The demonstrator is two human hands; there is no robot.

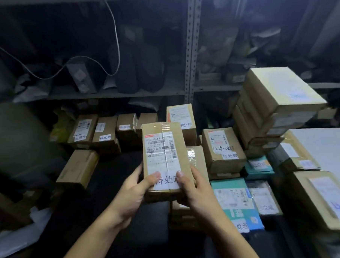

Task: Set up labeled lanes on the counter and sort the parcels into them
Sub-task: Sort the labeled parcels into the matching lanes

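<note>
I hold a brown cardboard parcel (164, 148) up in the middle of the view, its shipping label and a white handwritten tag facing me. My left hand (135, 187) grips its lower left edge, thumb on the tag. My right hand (193, 188) grips the lower right edge, thumb on the tag too. Behind it a row of tagged brown parcels (104, 132) lies at the left. A tagged box (222, 148) sits to the right, with teal parcels (238, 202) in front of it.
A tall stack of brown boxes (273, 106) rises at the right, beside a white surface (324, 147) and a large box (322, 198). A loose brown box (79, 167) lies at the left. Metal shelving (191, 51) with dark bags fills the background. A white cable (114, 38) hangs down.
</note>
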